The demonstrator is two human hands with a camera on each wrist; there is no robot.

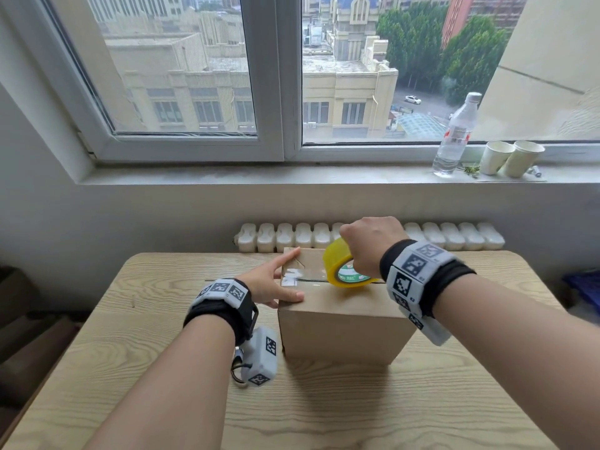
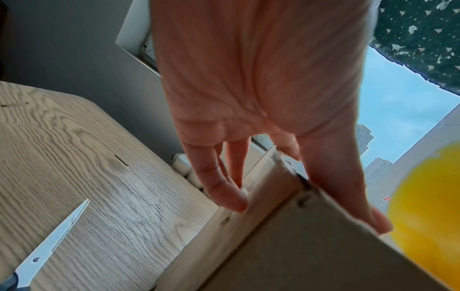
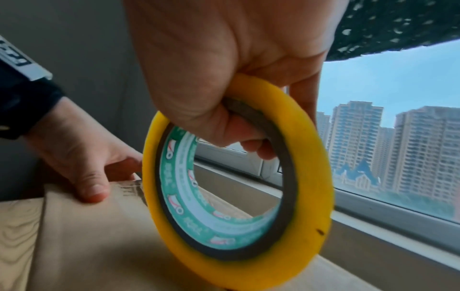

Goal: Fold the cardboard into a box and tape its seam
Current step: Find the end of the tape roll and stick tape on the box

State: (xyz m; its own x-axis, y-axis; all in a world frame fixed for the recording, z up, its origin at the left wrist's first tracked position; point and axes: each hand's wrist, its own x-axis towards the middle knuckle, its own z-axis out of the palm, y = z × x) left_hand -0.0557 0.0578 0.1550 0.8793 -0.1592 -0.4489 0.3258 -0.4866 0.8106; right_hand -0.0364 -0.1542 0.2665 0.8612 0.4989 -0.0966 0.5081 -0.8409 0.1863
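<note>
Right hand [image 1: 370, 246]: fingers hooked through the core of the yellow tape roll [image 1: 344, 267], which stands on edge on the cardboard box [image 1: 341, 323] top, over the seam. Left hand [image 1: 271, 282]: straight fingers [image 2: 225, 189] spread, pressing the box's 9 o'clock edge. Box stands mid-table [image 1: 156, 352]; scissors [image 2: 53, 240] at its 8 o'clock.

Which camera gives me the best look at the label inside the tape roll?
The right wrist view: the tape roll faces the camera, its green and white inner label plain. The head view shows a sliver of label past the right hand. The left wrist view shows a yellow blur only.
</note>
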